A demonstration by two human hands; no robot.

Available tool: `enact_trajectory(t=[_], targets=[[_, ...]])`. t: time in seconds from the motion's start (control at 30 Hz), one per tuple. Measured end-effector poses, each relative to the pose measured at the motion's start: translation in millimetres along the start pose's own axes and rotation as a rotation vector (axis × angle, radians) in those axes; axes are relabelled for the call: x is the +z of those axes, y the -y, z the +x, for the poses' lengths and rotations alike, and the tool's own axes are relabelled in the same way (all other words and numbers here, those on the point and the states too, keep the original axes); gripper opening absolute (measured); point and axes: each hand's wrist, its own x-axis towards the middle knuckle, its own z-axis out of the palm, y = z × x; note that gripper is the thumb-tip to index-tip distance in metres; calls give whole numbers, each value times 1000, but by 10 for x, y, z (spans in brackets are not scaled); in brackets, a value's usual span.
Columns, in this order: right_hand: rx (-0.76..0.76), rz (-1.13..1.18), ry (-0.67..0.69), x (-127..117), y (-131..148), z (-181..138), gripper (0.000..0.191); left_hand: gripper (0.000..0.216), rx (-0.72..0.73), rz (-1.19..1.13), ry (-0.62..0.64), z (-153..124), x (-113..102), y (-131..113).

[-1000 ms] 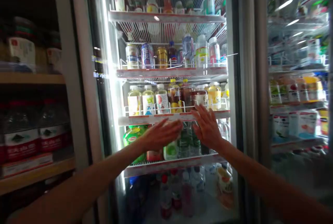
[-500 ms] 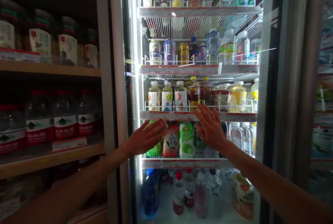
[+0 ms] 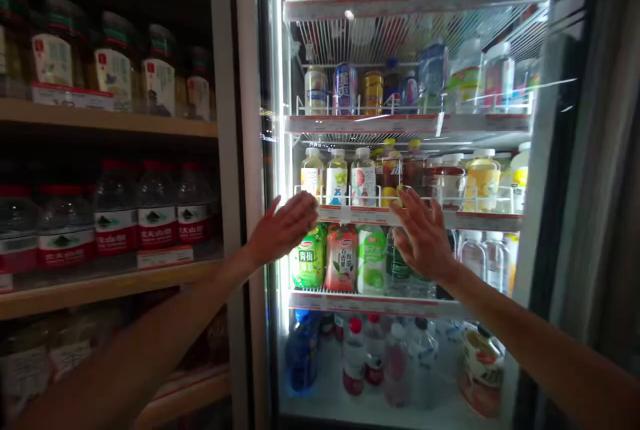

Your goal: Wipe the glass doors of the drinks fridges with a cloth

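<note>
My left hand [image 3: 284, 227] is raised with outstretched fingers at the left side of a lit drinks fridge, its fingertips in front of the shelf strip [image 3: 360, 215]. Just below it is a green-labelled bottle [image 3: 309, 262], beside a red-labelled bottle [image 3: 342, 263] and a pale green bottle [image 3: 372, 262]. Farther right, my right hand [image 3: 424, 233] is also stretched out, fingers slightly apart, overlapping the same strip and partly hiding bottles behind. Neither hand holds anything. Reflections show on the fridge's glass; whether the hands touch it I cannot tell.
White-capped tea bottles [image 3: 337, 178] and a yellow drink [image 3: 481, 180] stand on the middle shelf, with cans [image 3: 345, 89] above. Red-banded water bottles [image 3: 116, 213] line the wooden shelving [image 3: 125, 283] at left. A large tub [image 3: 481, 370] sits at the fridge bottom.
The view has turned left, so the fridge appears farther right. My left hand has risen and shifted left relative to the bottles, uncovering the green-labelled one. My right hand keeps nearly the same place.
</note>
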Motion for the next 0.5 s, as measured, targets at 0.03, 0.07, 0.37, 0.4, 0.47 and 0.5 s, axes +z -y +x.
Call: enact_trajectory(t=[0.03,0.07,0.37,0.4,0.47,0.5], targets=[[10,0,-7,-4,-6,-4,62,34,-103,33,-39,44,17,0],[12,3,-4,-7,-10,-13,62,34,-102,41,-55,76,35,-21],[2,10,-7,-35,-103,-160,56,41,-436,28,70,418,136,-269],[-3,9,-16,-42,-115,-164,55,41,-452,18,67,484,152,-325],[-1,18,-19,-61,-132,-170,52,43,-175,-59,84,609,195,-463],[17,25,-16,-76,-140,-173,49,42,-20,-98,98,673,220,-519]])
